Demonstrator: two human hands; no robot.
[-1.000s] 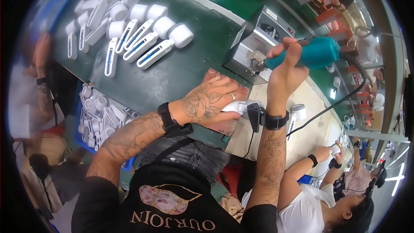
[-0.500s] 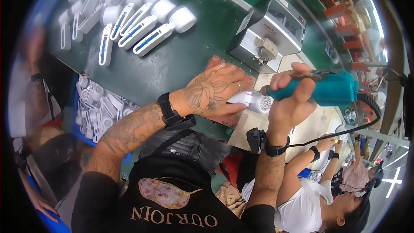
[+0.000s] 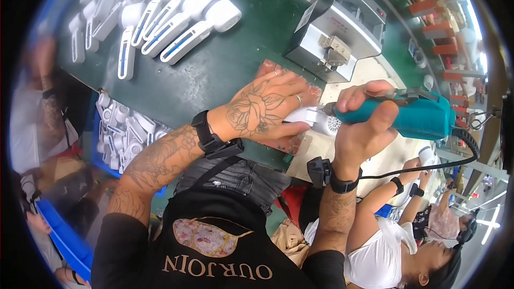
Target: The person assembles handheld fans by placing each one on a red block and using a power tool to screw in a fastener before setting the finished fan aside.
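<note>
My left hand (image 3: 266, 108) presses down, fingers closed, over a white handheld shower head (image 3: 325, 123) with a round perforated face. It lies on a worn reddish-brown pad (image 3: 289, 144) at the table edge; most of its handle is hidden under my fingers. My right hand (image 3: 367, 123) is wrapped round a teal electric screwdriver (image 3: 420, 116), held level. The tool's tip points left and meets the shower head near its neck; the exact contact point is too small to make out. A black cord runs from the tool's back end.
Several white shower heads (image 3: 182, 35) with blue strips lie at the far left of the green table (image 3: 214, 83). A grey-black machine (image 3: 337, 32) stands beyond the pad. Left of me is a blue bin (image 3: 96, 150) of similar parts. A co-worker (image 3: 383, 251) sits at right.
The screwdriver and my right hand have shifted slightly right. The shower head has turned a little under my left hand. At lower left, a blue bin beside another person shows more.
</note>
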